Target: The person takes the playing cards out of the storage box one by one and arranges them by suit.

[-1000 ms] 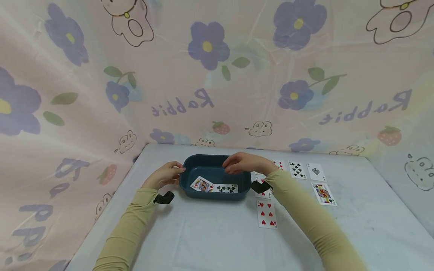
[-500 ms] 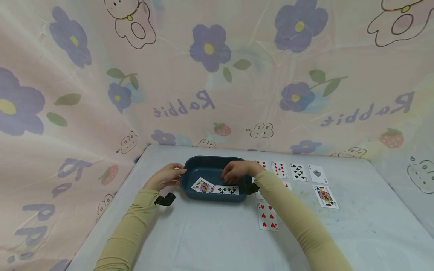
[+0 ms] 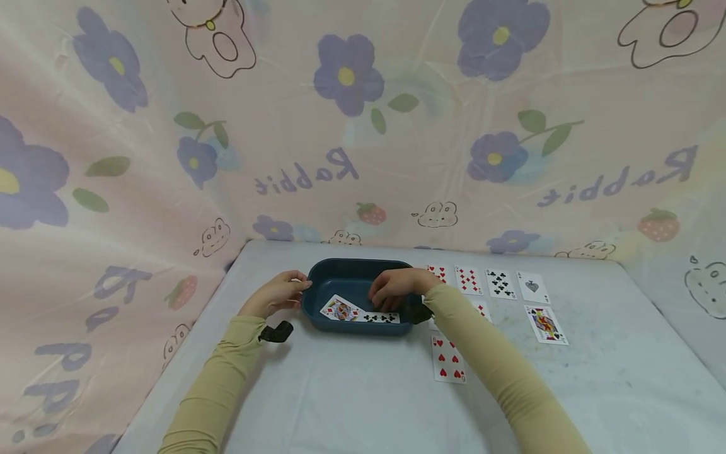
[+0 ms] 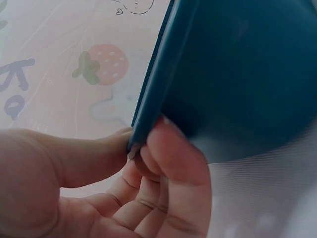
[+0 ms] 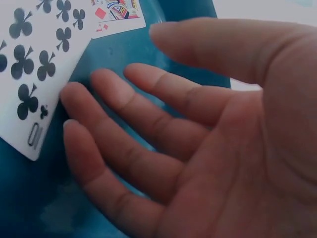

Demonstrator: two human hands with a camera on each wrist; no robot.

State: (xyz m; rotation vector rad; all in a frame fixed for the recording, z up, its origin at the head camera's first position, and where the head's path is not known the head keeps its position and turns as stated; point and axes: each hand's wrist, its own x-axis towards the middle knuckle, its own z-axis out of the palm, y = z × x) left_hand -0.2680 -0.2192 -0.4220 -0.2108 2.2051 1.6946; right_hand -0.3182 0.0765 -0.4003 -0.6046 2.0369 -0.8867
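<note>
A dark teal plastic tray (image 3: 357,329) stands on the white-covered table. My left hand (image 3: 276,294) pinches its left rim; in the left wrist view the thumb (image 4: 94,156) lies on one side of the rim, with bent fingers on the other. Inside lie a diamond face card (image 3: 342,308) and a ten of clubs (image 5: 37,54), slightly overlapping. Over the tray's right part, my right hand (image 3: 397,285) reaches in with loosely bent fingers, thumb apart, holding nothing. Its fingertips are right beside the ten's edge; whether they touch it I cannot tell.
Right of the tray lie several face-up cards: a six of hearts (image 3: 449,359), a spade face card (image 3: 546,325), an ace of spades (image 3: 532,287), a clubs card (image 3: 501,284) and a diamonds card (image 3: 467,280). My right forearm partly covers others. A patterned curtain (image 3: 363,157) hangs behind.
My right hand has come from above the tray's right rim down and inward, beside the ten of clubs. The left hand keeps its grip on the rim.
</note>
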